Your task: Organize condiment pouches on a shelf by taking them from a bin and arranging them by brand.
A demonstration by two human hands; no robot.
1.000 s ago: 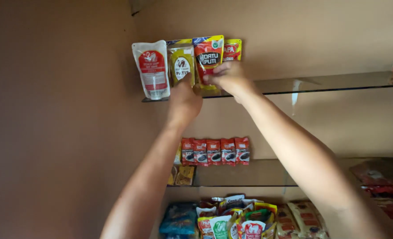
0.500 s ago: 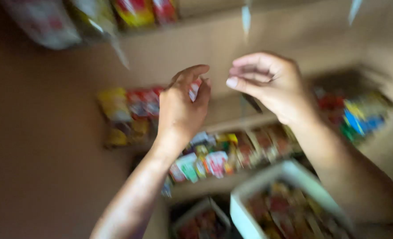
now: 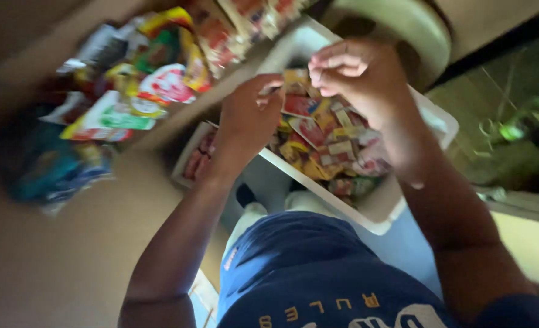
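small yellow-red sachet (image 3: 295, 78), blurred, pinched between fingertips above white tub (image 3: 434, 115)

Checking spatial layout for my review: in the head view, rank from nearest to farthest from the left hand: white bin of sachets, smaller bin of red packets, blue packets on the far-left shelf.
1. White bin of sachets, directly under the left hand.
2. Smaller bin of red packets, lower left.
3. Blue packets, far left.

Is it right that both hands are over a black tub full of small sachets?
Not quite: the head view shows the tub is white, not black. Both the left hand and right hand are over it, and it is full of small sachets.
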